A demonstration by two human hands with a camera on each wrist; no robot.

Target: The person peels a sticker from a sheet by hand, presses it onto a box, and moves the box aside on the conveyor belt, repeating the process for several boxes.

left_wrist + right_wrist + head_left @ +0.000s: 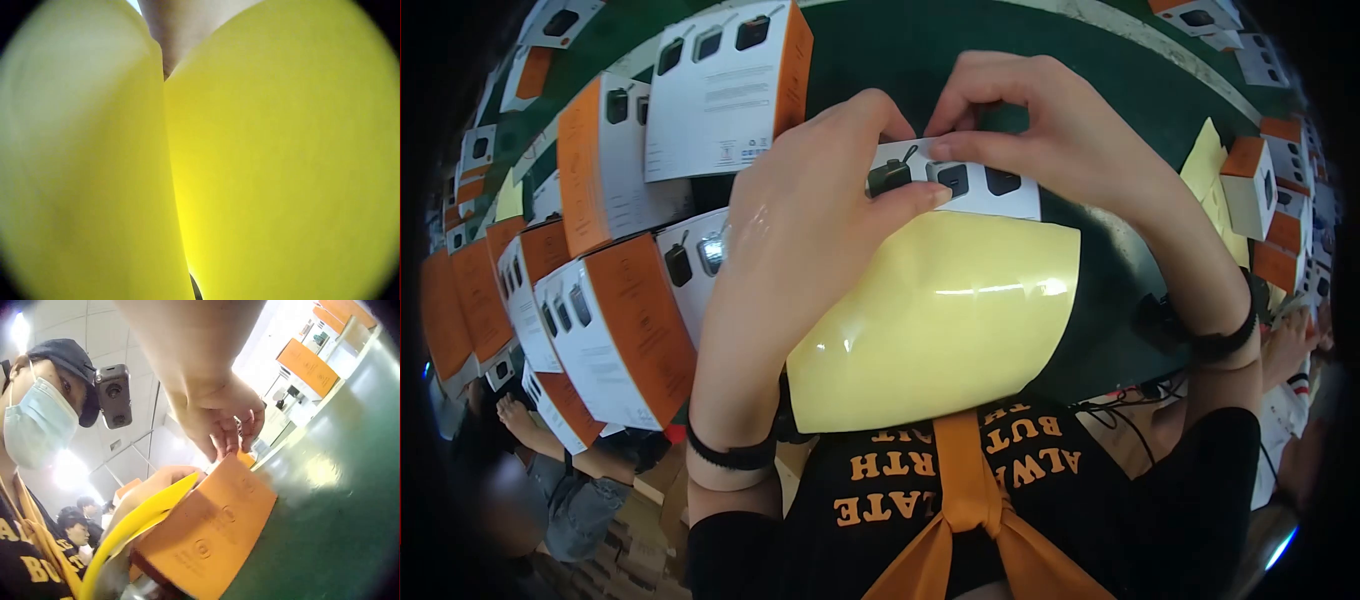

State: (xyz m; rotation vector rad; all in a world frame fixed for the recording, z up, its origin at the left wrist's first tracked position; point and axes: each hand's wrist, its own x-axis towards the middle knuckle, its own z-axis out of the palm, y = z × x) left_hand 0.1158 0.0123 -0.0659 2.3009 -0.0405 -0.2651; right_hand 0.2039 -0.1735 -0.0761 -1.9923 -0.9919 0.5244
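Observation:
A white and orange cardboard box [990,195], printed with small dark gadgets, is between both hands. My left hand [800,200] grips it from the left, thumb across the printed face. The fingertips of my right hand [1045,120] pinch at its upper edge, close by the left fingers. In the right wrist view, the box's orange side [212,531] faces the camera, with the right hand [222,415] above its corner. A glossy yellow sheet [940,320] curves out below the box, overlapping its lower part. It fills most of the left wrist view, hiding the left fingers there.
Stacked boxes like it [625,330] crowd the left side, with another upright box [720,90] behind the left hand. More boxes [1265,190] and yellow sheets [1215,185] lie at right. The table [880,50] is green. Other people sit on both sides.

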